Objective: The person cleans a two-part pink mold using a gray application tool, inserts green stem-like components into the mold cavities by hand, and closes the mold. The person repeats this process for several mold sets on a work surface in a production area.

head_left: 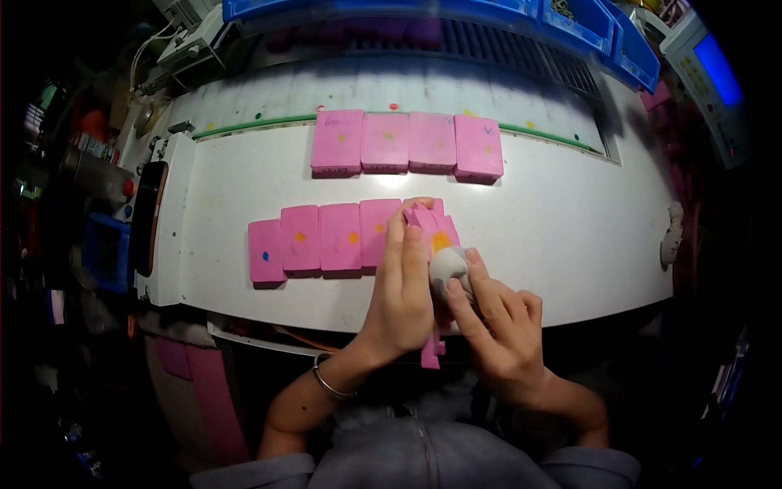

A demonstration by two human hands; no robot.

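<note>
A white tabletop [570, 236] fills the middle of the view, with a green strip [261, 123] running along its far part and blue bins [505, 12] lined up beyond that. At the tabletop's left end lies a dark, flat device [147, 218] on a white block.

On the far half of the tabletop sits a row of 4 pink blocks [407, 143], side by side and touching, each marked with a small coloured dot. Nearer the person is a second row of 4 pink blocks [322, 238], also touching one another; the leftmost is a little lower and carries a blue dot, the others orange dots.

At the right end of that nearer row, the left hand [401, 293] is closed around a pink block with an orange dot [441, 236], fingers wrapped along its left side, lifting it tilted over the tabletop's near edge. A metal bangle [326, 380] circles the left wrist. The right hand [497, 326] pinches a small grey-white wad [449, 266], held between thumb and fingertips and pressed against the lower face of the held block. A narrow pink strip [431, 350] hangs down below the 2 hands, in front of the person's grey zipped top [407, 456].
</note>
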